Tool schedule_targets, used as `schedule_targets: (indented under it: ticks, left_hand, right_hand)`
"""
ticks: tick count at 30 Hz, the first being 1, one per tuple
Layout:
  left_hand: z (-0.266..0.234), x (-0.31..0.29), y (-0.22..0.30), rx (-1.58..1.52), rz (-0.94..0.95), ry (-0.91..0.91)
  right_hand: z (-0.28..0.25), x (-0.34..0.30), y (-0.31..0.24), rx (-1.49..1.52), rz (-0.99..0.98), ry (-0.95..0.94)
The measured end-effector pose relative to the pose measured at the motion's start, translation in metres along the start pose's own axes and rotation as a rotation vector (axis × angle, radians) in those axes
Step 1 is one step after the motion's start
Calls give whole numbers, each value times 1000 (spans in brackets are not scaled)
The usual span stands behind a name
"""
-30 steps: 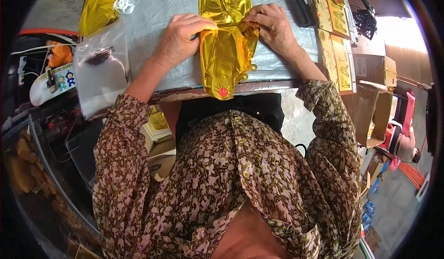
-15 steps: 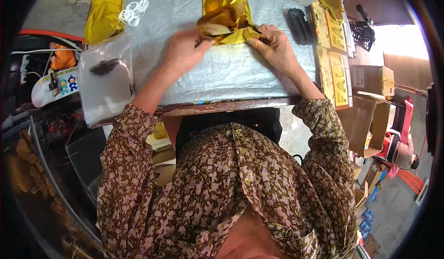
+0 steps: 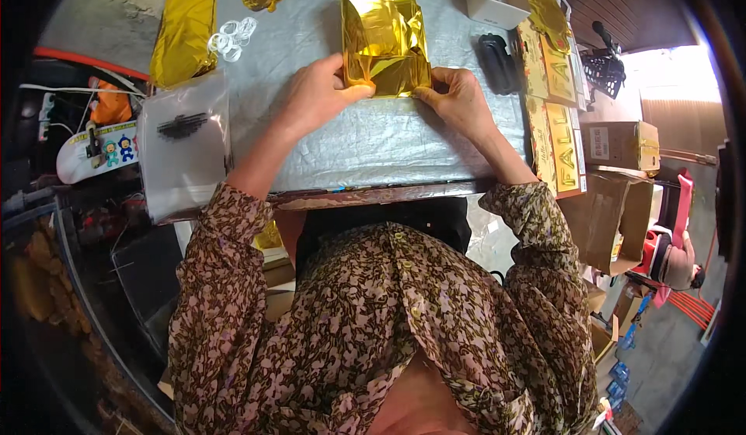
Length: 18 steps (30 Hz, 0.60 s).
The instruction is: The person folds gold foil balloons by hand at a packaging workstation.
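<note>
Folded gold foil (image 3: 386,42): on bench (image 3: 350,151), left of black tray (image 3: 497,65) | left hand (image 3: 320,90): pinching foil's near corner, farther from tray | right hand (image 3: 460,102): pinching near corner, tray side | likely best: edges aligned, tension even, crease flat

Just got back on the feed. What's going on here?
A person is handling a piece of gold foil, folded over on itself, on a silver-covered table. The left hand grips its near left corner and the right hand its near right corner. White rings and a clear plastic bag lie to the left; a black tray sits to the right.
</note>
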<state>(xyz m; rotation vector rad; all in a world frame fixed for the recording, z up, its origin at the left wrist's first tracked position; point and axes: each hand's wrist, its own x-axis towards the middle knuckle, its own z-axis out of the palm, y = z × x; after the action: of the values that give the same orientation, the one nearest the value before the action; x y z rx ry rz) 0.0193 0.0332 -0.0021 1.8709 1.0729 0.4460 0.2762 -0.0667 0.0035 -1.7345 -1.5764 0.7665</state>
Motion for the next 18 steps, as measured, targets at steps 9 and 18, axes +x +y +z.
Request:
schedule_targets:
  ticks: [9, 18]
  left_hand:
    - [15, -30, 2, 27, 256, 89]
    - [16, -38, 5, 262, 651, 111]
  right_hand:
    - [-11, -18, -8, 105, 0, -145]
    - [-2, -26, -14, -363, -582, -48]
